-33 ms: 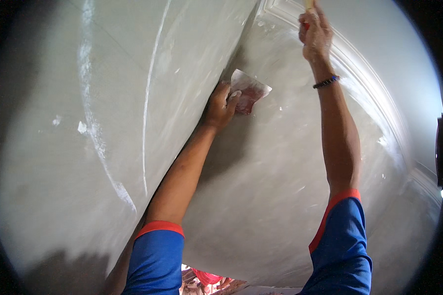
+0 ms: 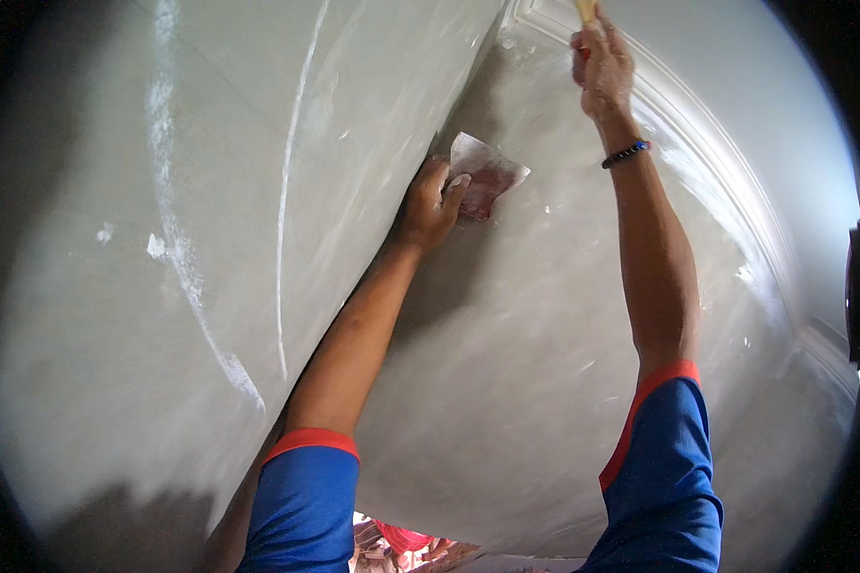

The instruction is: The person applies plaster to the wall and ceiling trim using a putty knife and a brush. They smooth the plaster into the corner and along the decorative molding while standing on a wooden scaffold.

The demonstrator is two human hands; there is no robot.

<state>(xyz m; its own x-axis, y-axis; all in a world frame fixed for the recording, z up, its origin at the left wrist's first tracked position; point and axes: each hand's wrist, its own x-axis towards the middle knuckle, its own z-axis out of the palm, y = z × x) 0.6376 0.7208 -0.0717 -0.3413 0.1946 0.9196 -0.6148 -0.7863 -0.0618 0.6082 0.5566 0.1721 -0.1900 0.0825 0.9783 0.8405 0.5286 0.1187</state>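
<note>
My left hand is closed on the lower left edge of a thin, slightly curved sheet, reddish brown and smeared white, with the thumb lying over its face. The sheet is near the corner where two grey walls meet; whether it touches the wall I cannot tell. Higher up to the right, my right hand grips a tool with a yellowish end and a bit of red showing between the fingers. The picture's upper edge cuts this tool off, so its kind is unclear. White dust or paste covers the right fingers.
A grey plastered wall with white streaks rises at the left; another spans the middle. White moulding runs along the ceiling. A dark object hangs at the far right. Something red shows far below between my arms.
My right hand has shifted slightly left and down with its tool, and more of the yellowish end shows. My left hand and the sheet have hardly moved.
</note>
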